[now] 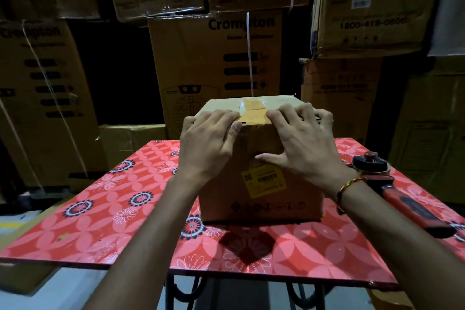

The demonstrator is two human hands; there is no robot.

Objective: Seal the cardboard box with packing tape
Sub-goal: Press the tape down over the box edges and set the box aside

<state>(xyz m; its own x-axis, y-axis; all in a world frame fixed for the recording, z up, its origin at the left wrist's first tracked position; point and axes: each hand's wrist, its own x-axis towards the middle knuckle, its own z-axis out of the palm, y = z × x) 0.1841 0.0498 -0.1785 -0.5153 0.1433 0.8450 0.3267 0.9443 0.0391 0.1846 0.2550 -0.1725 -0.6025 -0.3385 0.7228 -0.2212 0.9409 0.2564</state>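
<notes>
A small brown cardboard box [261, 163] is set on a red table top with flower patterns [105, 211]. A strip of tan packing tape [254, 111] is stuck along the top of the box and down its near side. The left hand [208, 143] and the right hand [302, 143] are laid flat over the top edge, fingers spread, nothing gripped. A red and black tape dispenser [392, 189] is lying beside the box on the right.
</notes>
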